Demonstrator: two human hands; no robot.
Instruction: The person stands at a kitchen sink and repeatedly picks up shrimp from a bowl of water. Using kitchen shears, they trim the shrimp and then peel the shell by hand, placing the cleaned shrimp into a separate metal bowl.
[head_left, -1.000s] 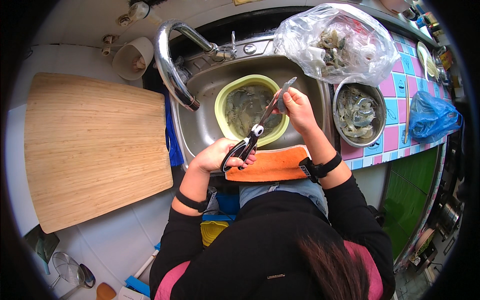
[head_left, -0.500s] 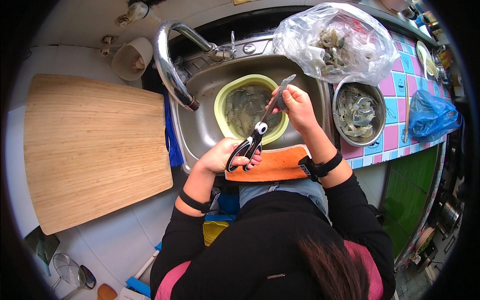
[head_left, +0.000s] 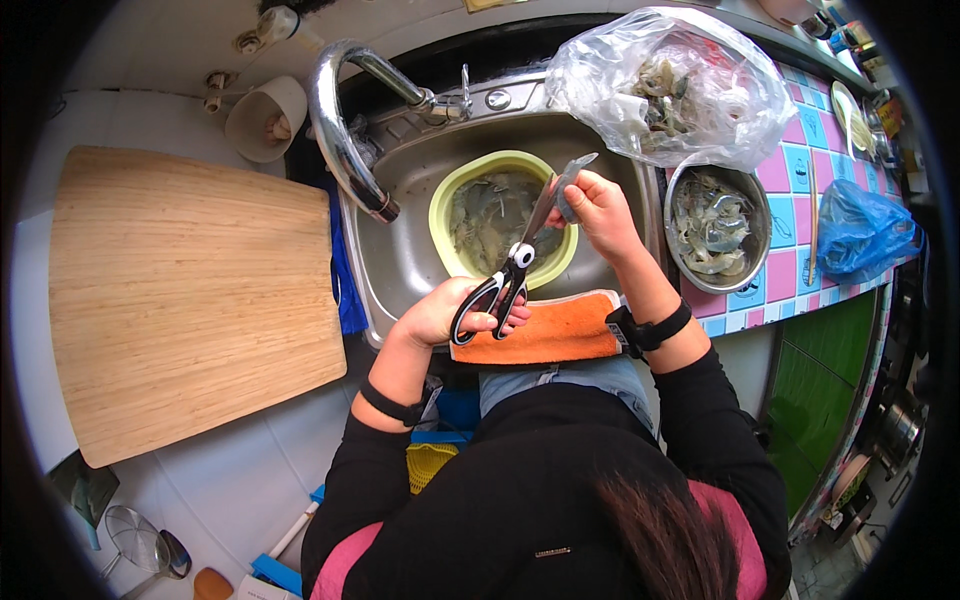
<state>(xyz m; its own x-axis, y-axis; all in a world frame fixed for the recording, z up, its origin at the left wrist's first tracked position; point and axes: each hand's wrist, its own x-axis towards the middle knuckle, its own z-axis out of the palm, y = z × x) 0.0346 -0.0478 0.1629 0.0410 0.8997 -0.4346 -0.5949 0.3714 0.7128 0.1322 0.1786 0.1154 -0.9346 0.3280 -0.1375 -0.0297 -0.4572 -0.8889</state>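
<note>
My left hand (head_left: 455, 312) is closed round the handles of black-and-white kitchen scissors (head_left: 513, 268). Their blades point up and to the right, against or just beside a grey shrimp (head_left: 570, 188). That shrimp is pinched in the fingers of my right hand (head_left: 602, 215), above the right rim of a pale green basin (head_left: 440, 215). Water and several shrimp (head_left: 490, 222) fill the basin, which stands in the steel sink (head_left: 395, 270). Whether the blades touch the shell I cannot tell.
Right of the sink, a steel bowl (head_left: 672, 262) holds several shrimp. Behind it lies a clear plastic bag (head_left: 740, 110) with more shrimp pieces. The curved tap (head_left: 325, 120) rises at the sink's left, beside a wooden board (head_left: 195, 300). An orange cloth (head_left: 550, 330) covers the front edge.
The right hand has shifted slightly right with the shrimp. The scissor blades, narrow together before, now stand a little apart near the shrimp.
</note>
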